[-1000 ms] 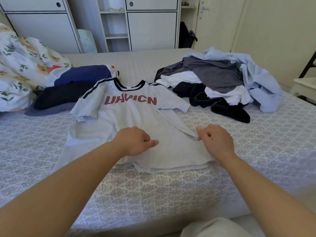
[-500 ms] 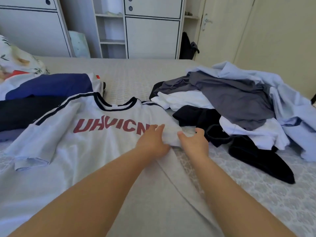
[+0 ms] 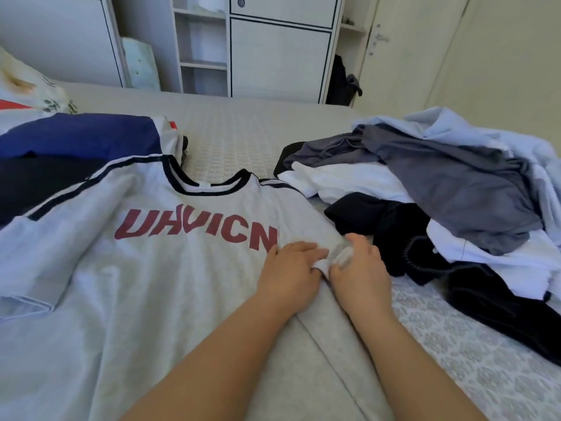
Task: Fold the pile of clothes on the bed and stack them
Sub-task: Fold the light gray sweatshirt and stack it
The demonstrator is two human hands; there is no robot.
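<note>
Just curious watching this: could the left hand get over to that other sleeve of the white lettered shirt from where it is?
Probably yes: the left hand rests on the shirt, and only flat fabric lies between it and the spread sleeve.

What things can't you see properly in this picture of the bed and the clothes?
- Grey T-shirt, head view: its hem is cut off by the bottom edge, and the arms cover part of it.
- Unfolded pile: its right side runs off the frame.
- Sleeve between the left hand and the right hand: mostly hidden by fingers.
</note>
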